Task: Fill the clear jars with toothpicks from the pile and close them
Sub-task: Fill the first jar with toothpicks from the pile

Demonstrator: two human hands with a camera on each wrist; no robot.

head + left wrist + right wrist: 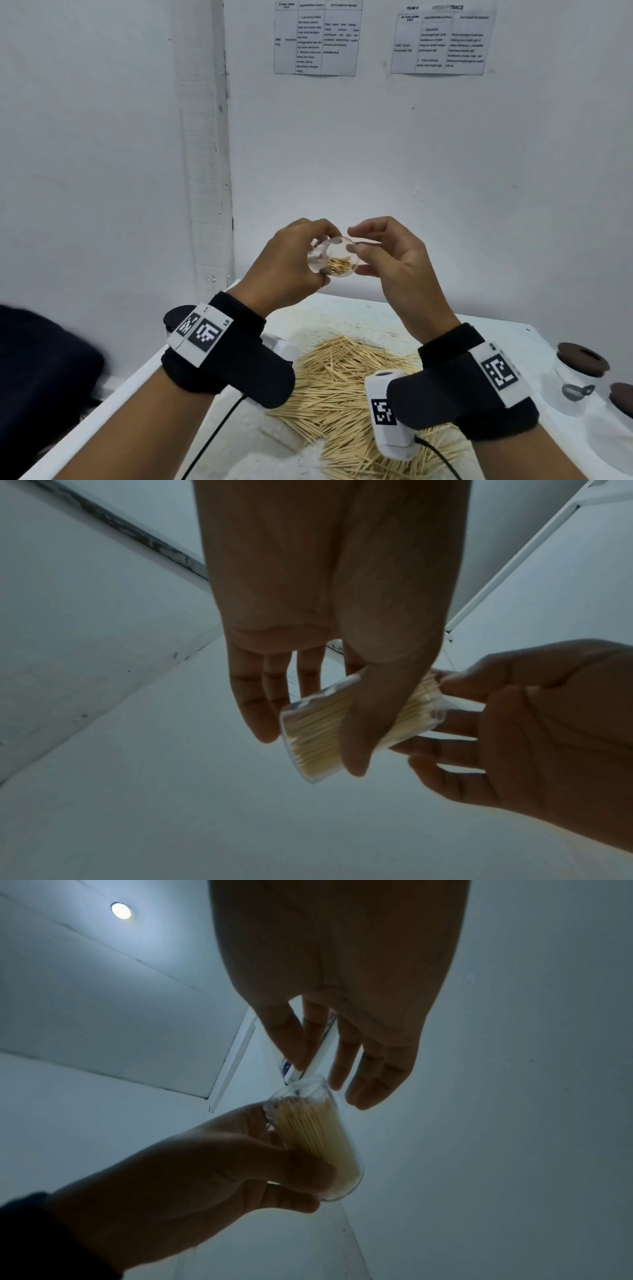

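Observation:
My left hand (287, 260) grips a clear jar (337, 260) and holds it tilted, raised above the table, its mouth toward me and to the right. The jar is partly packed with toothpicks (315, 737) lying along its length. My right hand (394, 260) is at the jar's mouth with its fingers loosely extended; its fingertips (445, 680) touch the toothpick ends there. From the right wrist, the jar (318, 1131) sits in my left hand (205, 1164), below my right hand's fingers (356, 1069). No lid is on this jar. The toothpick pile (335, 383) lies on the white table (239, 455) under my wrists.
Two jars with brown lids (582, 359) (621, 397) stand at the table's right side, a small metal piece (577, 390) between them. Another dark lid (174, 317) shows behind my left wrist. A dark bulky shape (41, 377) sits left of the table. A white wall (376, 154) rises just behind.

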